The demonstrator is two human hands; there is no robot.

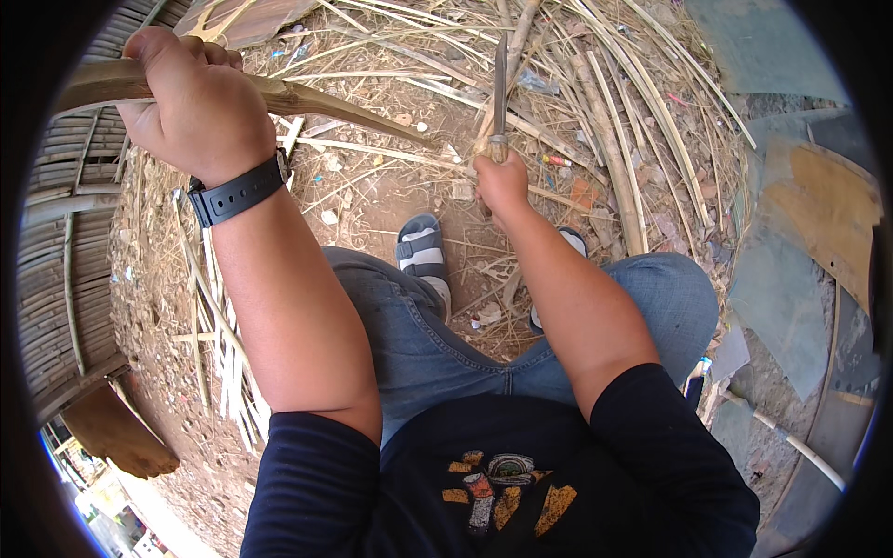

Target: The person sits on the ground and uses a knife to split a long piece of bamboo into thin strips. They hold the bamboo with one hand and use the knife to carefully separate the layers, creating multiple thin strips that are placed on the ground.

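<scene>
At the upper left, my left hand (pixel 200 107) is wrapped round a thick wooden stick (pixel 339 107), which tapers to the right toward the middle of the view. My right hand (pixel 503 183) grips the handle of a knife (pixel 500 88) near the centre, its narrow dark blade pointing away from me. A metal band shows where blade and handle meet. The stick's thin end lies left of the knife in the picture, apart from it. Part of the stick is hidden behind my left fingers.
Long split bamboo strips (pixel 642 88) and straw litter the dirt ground ahead and to the right. More pale strips (pixel 226 344) lie left of my leg. A bamboo slat wall (pixel 65 270) stands at the left; grey sheets (pixel 786 279) line the right. My sandalled foot (pixel 423 251) is between.
</scene>
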